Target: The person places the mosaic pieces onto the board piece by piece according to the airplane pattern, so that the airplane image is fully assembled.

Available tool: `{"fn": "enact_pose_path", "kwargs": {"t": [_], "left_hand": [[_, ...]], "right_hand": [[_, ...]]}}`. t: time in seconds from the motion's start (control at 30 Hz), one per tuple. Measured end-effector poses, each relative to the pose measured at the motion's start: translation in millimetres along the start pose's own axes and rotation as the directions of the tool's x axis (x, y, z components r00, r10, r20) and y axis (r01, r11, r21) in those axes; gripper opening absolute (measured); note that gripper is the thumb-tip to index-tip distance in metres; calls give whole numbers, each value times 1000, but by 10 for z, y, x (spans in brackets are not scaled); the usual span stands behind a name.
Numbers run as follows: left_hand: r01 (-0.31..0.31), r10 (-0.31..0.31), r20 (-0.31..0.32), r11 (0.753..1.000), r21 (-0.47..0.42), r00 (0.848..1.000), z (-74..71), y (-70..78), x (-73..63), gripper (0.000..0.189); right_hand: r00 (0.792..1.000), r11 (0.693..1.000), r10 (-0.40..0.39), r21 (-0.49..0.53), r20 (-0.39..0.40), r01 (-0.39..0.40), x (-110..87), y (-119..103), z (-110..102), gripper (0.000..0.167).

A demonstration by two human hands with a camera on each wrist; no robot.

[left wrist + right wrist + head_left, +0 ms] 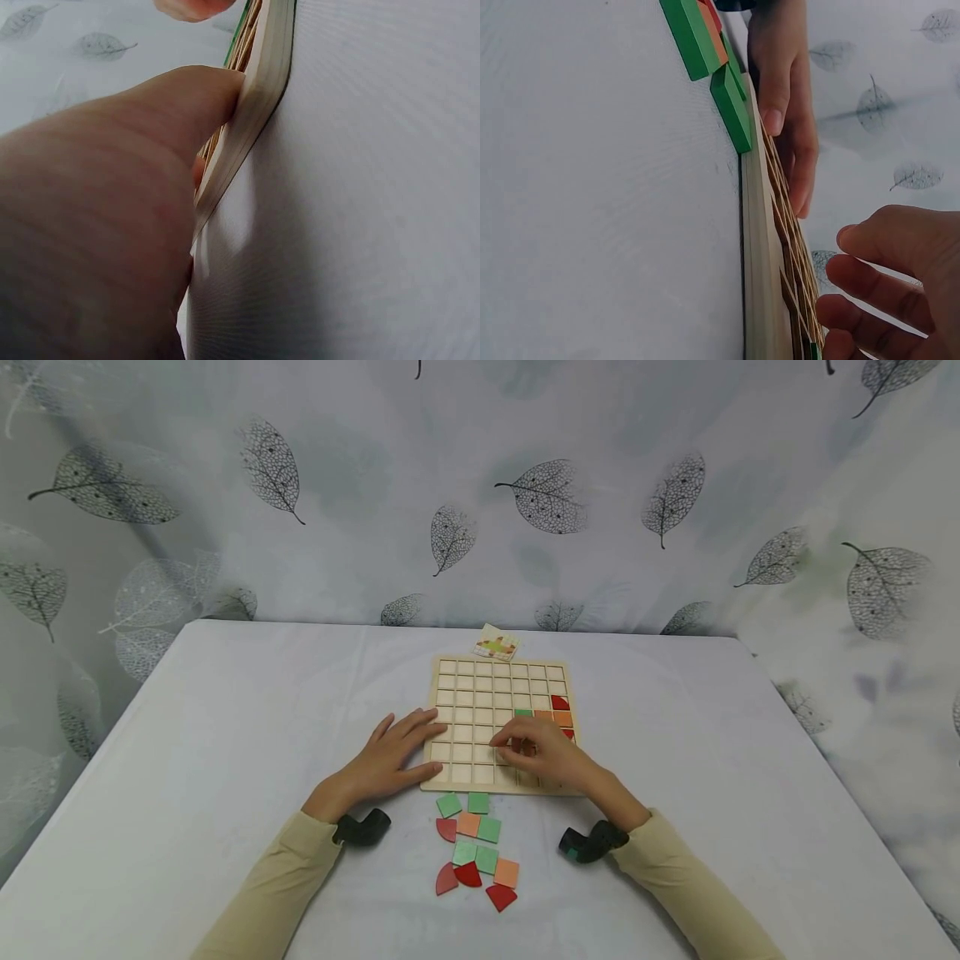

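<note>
From my head feed I see a gridded wooden board [465, 682] lying flat on the counter [225, 735], which wears a white cloth. I have the left hand [392, 754] at the board's near left side, its fingers extended and spread apart; in the left wrist view, its thumb [214, 86] rests on the board's rim.

I see the right hand [551, 756] over the board's near right part, its fingers bent downward. That grip is loose: the right wrist view shows me its fingertips [844, 270] apart, above the grid. The hand hides some cells beneath it from me.

Seated in the grid, beyond that hand, I count 2 orange squares [562, 718] in a row with a green tile [522, 712], plus a red quarter-circle [559, 702] in the next cell farther away. Another red piece [568, 734] shows just nearer than the orange row, partly covered.

Between the forearms, on the cloth, I count 11 loose pieces: 5 green squares [489, 829], 2 orange ones [506, 872] and 4 red quarter-circles [501, 897]. The 2 farthest green squares lie just beside the board's near edge.

At its far edge I see a small printed card [496, 642].
</note>
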State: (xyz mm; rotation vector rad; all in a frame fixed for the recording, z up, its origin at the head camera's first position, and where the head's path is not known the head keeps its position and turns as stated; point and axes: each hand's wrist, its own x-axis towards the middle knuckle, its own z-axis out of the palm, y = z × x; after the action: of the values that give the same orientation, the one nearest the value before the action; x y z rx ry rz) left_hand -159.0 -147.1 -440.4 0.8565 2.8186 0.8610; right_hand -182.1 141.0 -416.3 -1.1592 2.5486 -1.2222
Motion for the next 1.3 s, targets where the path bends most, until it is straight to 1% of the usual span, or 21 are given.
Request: {"fn": "enact_pose_path", "kwargs": {"t": [0.13, 0.2, 0.3, 0.43, 0.5, 0.6, 0.7, 0.77, 0.83, 0.9, 0.97, 1.1, 1.17, 1.3], "left_hand": [[4, -4, 3, 1000, -2, 1000, -5, 11, -1, 59], [6, -6, 2, 1000, -3, 1000, -7, 17, -1, 59], [6, -6, 0, 1000, -5, 1000, -12, 25, -1, 59], [0, 0, 1, 1000, -4, 1000, -15, 30, -2, 58], [-3, 3, 4, 1000, -9, 1000, -17, 32, -3, 58], [-4, 4, 10, 1000, -21, 1000, -24, 35, -7, 59], [-3, 3, 12, 1000, -25, 1000, -28, 34, -10, 59], [-3, 4, 12, 1000, -25, 1000, -28, 30, -12, 58], [-5, 6, 11, 1000, -26, 1000, -27, 26, -13, 58], [-6, 7, 12, 1000, -27, 1000, -26, 25, -13, 58], [-7, 7, 12, 1000, -27, 1000, -26, 25, -13, 58], [-3, 4, 14, 1000, -23, 1000, -27, 27, -13, 58], [-1, 1, 15, 1000, -22, 1000, -29, 29, -12, 59], [3, -3, 16, 1000, -20, 1000, -28, 31, -11, 59]], "right_hand": [[999, 1000, 9, 10, 52, -9, 0, -27, 30, 14], [996, 1000, -10, 20, 84, 9, 1, -41, 40, 15], [987, 996, -73, 51, 141, 67, 7, -43, 58, 16], [965, 984, -168, 92, 201, 153, 14, -19, 80, 16], [955, 980, -192, 93, 226, 175, 13, -8, 88, 17], [942, 983, -181, 70, 282, 168, 6, -15, 93, 20], [930, 991, -134, 28, 343, 133, -3, -35, 95, 24], [924, 994, -101, -2, 369, 110, -8, -52, 98, 26], [921, 995, -87, -19, 379, 101, -12, -68, 99, 28], [919, 994, -91, -28, 383, 110, -15, -83, 103, 30], [916, 989, -112, -43, 386, 139, -17, -84, 108, 33], [904, 971, -162, -100, 396, 218, -17, -92, 118, 35], [900, 964, -173, -120, 400, 238, -18, -103, 118, 33], [901, 964, -164, -130, 402, 234, -23, -118, 122, 30]]}}
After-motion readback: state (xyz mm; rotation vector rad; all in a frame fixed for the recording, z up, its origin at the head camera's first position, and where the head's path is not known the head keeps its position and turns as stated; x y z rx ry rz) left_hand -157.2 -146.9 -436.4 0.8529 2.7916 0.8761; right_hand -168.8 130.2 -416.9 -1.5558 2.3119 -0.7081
